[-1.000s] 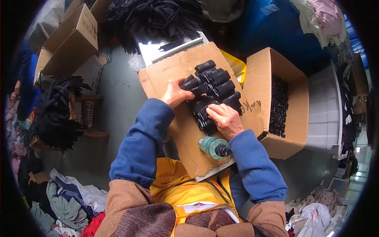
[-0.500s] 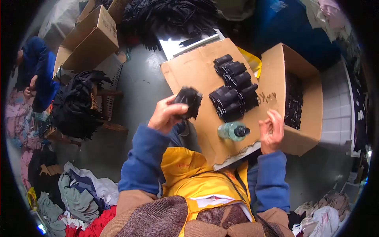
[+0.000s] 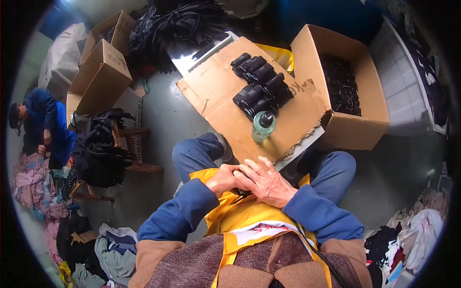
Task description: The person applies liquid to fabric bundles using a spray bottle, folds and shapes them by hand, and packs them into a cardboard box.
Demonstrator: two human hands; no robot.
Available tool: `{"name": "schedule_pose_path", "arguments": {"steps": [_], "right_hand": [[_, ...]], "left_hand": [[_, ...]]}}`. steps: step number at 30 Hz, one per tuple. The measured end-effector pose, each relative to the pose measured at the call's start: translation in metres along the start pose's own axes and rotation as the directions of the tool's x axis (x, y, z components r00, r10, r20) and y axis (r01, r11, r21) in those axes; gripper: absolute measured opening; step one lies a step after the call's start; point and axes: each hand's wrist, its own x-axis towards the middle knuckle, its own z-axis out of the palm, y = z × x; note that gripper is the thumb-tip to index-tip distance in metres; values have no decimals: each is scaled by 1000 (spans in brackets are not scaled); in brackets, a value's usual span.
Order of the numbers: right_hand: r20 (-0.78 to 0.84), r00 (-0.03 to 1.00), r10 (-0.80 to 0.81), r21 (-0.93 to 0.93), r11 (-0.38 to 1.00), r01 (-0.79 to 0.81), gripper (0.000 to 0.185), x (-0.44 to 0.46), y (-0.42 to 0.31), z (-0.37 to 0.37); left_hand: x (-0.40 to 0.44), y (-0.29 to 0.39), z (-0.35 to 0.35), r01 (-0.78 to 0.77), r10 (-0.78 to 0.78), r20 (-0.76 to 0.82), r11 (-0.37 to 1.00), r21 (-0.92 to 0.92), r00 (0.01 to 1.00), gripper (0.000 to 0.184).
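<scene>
My left hand [image 3: 222, 179] and my right hand [image 3: 269, 183] are together over my lap, in front of the cardboard sheet [image 3: 211, 91]. The right fingers curve over the left ones, and both hands look closed. Under them shows a little of a black cloth bundle [image 3: 243, 193]; most of it is hidden. Several rolled black cloth bundles [image 3: 261, 79] lie in rows on the cardboard. Closer to my hands stands a greenish clear bottle [image 3: 262, 130] with a dark cap, upright.
An open cardboard box [image 3: 357, 129] at the right holds many black bundles. Black cloth strips [image 3: 180, 29] heap behind the cardboard, and more hang over a wooden stool [image 3: 144, 168] at the left. Beyond it a person in blue [image 3: 45, 115] bends over pink cloth [image 3: 38, 177].
My left hand has brought the black bundle from beside the cardboard down to my lap. My right hand has moved left to join it. The view has shifted.
</scene>
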Motion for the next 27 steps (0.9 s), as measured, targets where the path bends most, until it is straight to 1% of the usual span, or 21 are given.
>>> {"name": "schedule_pose_path", "arguments": {"steps": [1, 2, 3, 4, 6, 7, 8, 10, 11, 12, 13, 14, 15, 16, 17, 18, 20, 21, 24, 26, 27], "right_hand": [[-1, 1000, 5, -8, 1000, -5, 73, -5, 0, 2], [0, 1000, 10, -15, 1000, -10, 76, -9, -1, 4], [-19, 1000, 21, -34, 999, -21, 70, -11, -3, 6], [-16, 1000, 20, -32, 999, -21, 70, -13, -3, 11], [-95, 987, 129, -25, 991, -132, 47, -18, -5, 24], [-179, 969, 173, 84, 983, -160, 48, -21, -4, 29], [-186, 959, 216, 125, 973, -195, 43, -19, -5, 24], [-223, 944, 241, 125, 968, -218, 33, -20, -4, 22], [-218, 946, 239, 125, 968, -216, 33, -22, -4, 23], [-245, 923, 298, 183, 949, -258, 37, -24, -3, 23], [-267, 894, 360, 240, 923, -300, 41, -25, -3, 22], [-264, 893, 364, 237, 922, -306, 41, -26, -4, 21], [-260, 799, 542, 432, 805, -406, 43, -26, -5, 18], [-215, 678, 703, 605, 640, -473, 46, -28, -6, 16], [-175, 603, 778, 726, 516, -455, 47, -34, -1, 27], [-70, 588, 806, 838, 367, -403, 48, -38, -1, 20], [54, 564, 824, 940, 148, -307, 50, -40, 1, 21], [4, 588, 809, 932, 211, -296, 49, -40, 2, 19], [7, 600, 800, 920, 230, -318, 46, -41, 4, 20], [-1, 606, 795, 919, 239, -313, 48, -33, 2, 20], [9, 575, 818, 929, 205, -307, 48, -29, 0, 21]], "left_hand": [[0, 2, 0, -1, 1, -2, 1000, 0, 1000, 29], [1, 3, 1, 67, -69, 31, 996, 63, 997, 28], [2, 3, 1, 133, -142, 60, 983, 127, 988, 27], [5, 4, 3, 135, -144, 61, 983, 124, 988, 27], [14, 3, 8, 116, -147, 81, 945, 306, 986, 44], [18, -3, 9, -67, 33, 145, 969, 237, 989, 65], [26, -10, 9, -141, 106, 116, 924, 357, 988, 79], [23, 7, 14, -39, 8, 73, 901, 433, 997, 83], [22, 13, 14, -19, -30, 119, 918, 395, 992, 85], [20, 21, 14, -21, -29, 121, 919, 393, 992, 85], [17, 29, 13, -12, -34, 157, 958, 286, 987, 86], [13, 37, 12, 3, -38, 197, 984, 176, 980, 87], [7, 46, 12, -5, -9, 202, 998, 69, 979, 86], [8, 45, 12, -20, 15, 187, 999, 25, 982, 80], [6, 46, 11, -30, 38, 167, 998, -50, 985, 75], [2, 47, 10, -41, 59, 143, 991, -128, 988, 70], [-1, 40, 9, -114, 124, 40, 975, -192, 991, 62], [1, 29, 8, -180, 184, 6, 971, -157, 983, 58], [9, -6, 25, -290, 290, -35, 931, -223, 956, 52], [12, -15, 41, -487, 482, -123, 873, -11, 867, 46], [15, -16, 47, -498, 487, -177, 867, -18, 855, 44]]}}
